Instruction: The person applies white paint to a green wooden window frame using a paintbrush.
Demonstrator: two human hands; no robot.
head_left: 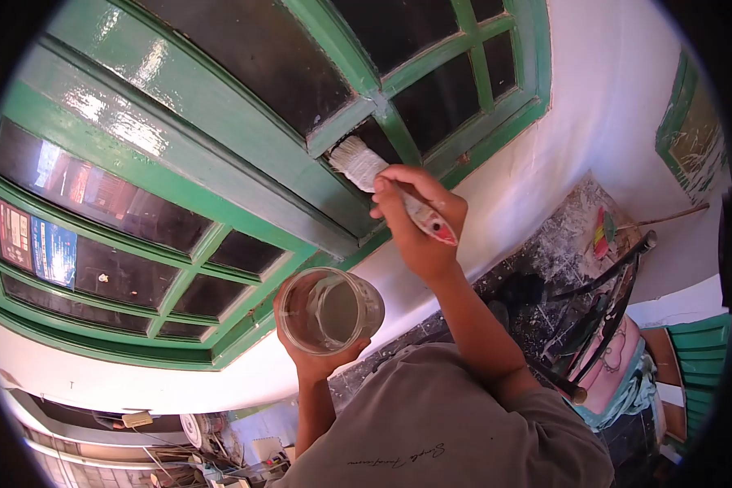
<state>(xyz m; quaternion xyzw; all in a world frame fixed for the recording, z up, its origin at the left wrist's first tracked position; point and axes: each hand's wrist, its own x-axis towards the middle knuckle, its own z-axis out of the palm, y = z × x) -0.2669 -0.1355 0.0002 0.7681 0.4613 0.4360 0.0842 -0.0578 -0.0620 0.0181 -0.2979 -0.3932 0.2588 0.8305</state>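
My right hand grips a paintbrush by its handle, which has a red and white end. The brush's pale, paint-caked bristles touch or nearly touch the green window frame beside a small dark pane. Lower and to the left, my left hand is wrapped around a clear plastic tub. Greyish-green paint lies inside the tub. Wet-looking, shiny grey-green paint covers the wide bar of the frame, while other bars are a brighter green.
A second paned window section with stickers behind its glass is at left. White wall runs below the frame. At right stand a chair with dark legs and a pink cushion, over a paint-spattered dark floor. Clutter lies at lower left.
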